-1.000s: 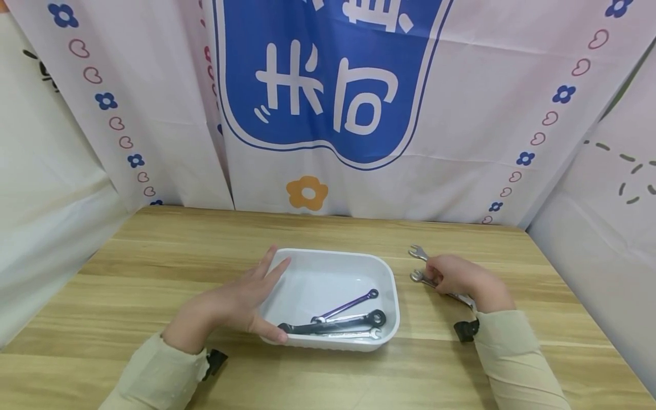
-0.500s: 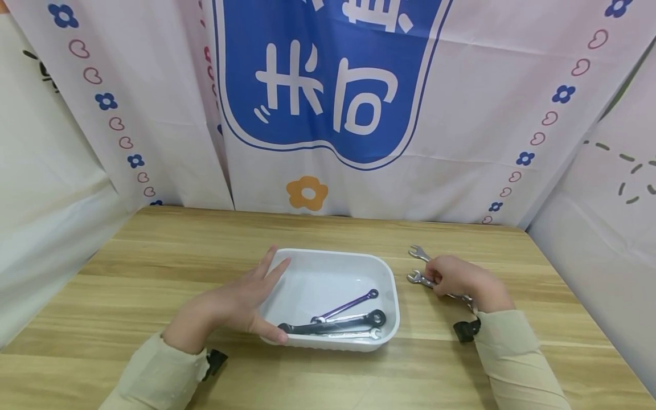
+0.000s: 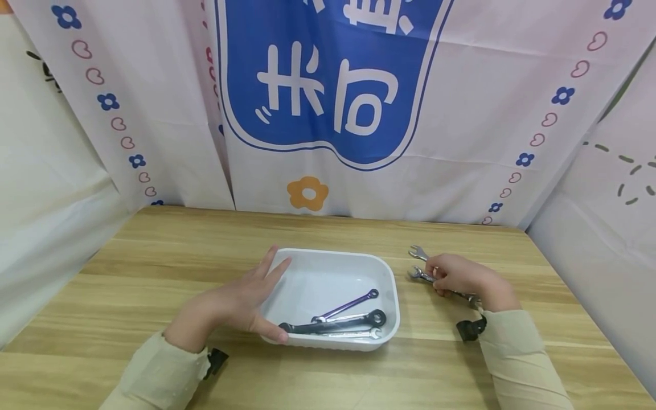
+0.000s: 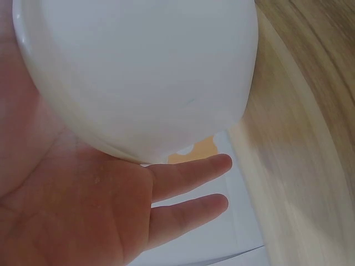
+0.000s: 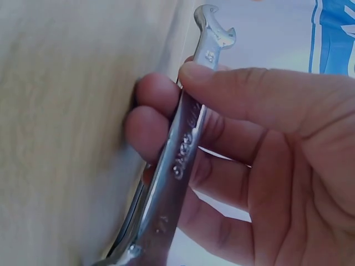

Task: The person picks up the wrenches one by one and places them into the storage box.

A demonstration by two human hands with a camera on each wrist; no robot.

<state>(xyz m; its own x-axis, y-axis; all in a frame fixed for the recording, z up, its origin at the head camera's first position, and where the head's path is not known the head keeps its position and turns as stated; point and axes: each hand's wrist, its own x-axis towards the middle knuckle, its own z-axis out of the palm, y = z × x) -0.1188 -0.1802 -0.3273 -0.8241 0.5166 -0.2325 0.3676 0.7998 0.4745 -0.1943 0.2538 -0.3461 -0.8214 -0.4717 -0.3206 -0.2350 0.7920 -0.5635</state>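
Observation:
My right hand pinches a silver open-end wrench between thumb and fingers, right of the white bin. In the right wrist view this wrench slants upward past the thumb, its open end at the top. A second silver wrench lies on the table just beyond, partly hidden by the hand. My left hand rests at the left end of the white bin, fingers spread and thumb on the front rim. The left wrist view shows its palm against the bin's wall.
Inside the bin lie a purple wrench, a dark ratchet wrench and silver wrenches near the front wall. The wooden table ends at a printed cloth backdrop.
The wrench in my right hand has turned, and its rear end now shows higher by the wrist. My right hand has shifted slightly right. My left hand and the bin stay put.

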